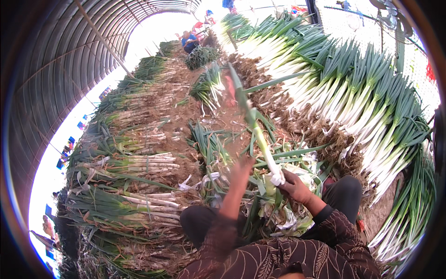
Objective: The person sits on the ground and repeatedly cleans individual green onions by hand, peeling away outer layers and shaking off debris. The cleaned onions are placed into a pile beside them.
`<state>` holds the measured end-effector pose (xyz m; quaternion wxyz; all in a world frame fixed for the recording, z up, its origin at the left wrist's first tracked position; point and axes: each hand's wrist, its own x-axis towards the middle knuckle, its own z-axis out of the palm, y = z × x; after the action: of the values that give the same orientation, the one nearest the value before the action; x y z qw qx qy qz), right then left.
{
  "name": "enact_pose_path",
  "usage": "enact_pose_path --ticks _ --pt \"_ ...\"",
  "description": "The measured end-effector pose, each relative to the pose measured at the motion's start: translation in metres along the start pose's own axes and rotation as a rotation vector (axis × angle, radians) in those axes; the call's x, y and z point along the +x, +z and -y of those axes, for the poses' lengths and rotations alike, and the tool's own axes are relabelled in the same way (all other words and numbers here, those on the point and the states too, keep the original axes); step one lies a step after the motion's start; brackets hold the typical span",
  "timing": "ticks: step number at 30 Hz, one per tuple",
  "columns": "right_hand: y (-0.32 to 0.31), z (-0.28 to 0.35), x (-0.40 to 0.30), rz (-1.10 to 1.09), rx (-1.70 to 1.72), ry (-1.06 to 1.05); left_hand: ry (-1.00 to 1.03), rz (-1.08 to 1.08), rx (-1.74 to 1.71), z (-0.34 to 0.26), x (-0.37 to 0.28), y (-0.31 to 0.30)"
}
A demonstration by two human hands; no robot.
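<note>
My right hand (296,187) grips a large green onion (265,148) by its white root end. The stalk slants up and to the left, its green leaves blurred at the top. To the left of the stalk is my left hand (241,169), smeared by motion, so whether its fingers hold a leaf is unclear. Between my knees lies a heap of stripped leaves and pale peelings (289,209), right below both hands. A small pile of green leaves (207,141) lies on the ground just beyond my left hand.
Untrimmed onion bundles (153,164) line the left side. Along the right stands a long row of cleaned white-stemmed onions (348,94), roots towards me. A loose bunch (209,87) lies on the soil ahead. Farther off, a person in blue (189,42) sits near the path.
</note>
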<state>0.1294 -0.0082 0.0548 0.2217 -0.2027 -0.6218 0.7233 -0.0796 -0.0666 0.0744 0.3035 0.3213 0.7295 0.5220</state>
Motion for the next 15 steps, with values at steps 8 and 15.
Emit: enact_pose_path --ticks 8,15 --pt "0.006 -0.023 0.008 0.005 -0.724 -0.35 0.218 -0.279 -0.608 0.003 0.053 0.001" --pt "0.0 -0.033 0.001 -0.026 -0.845 -0.291 0.178 -0.117 -0.729 0.016 0.051 -0.007"
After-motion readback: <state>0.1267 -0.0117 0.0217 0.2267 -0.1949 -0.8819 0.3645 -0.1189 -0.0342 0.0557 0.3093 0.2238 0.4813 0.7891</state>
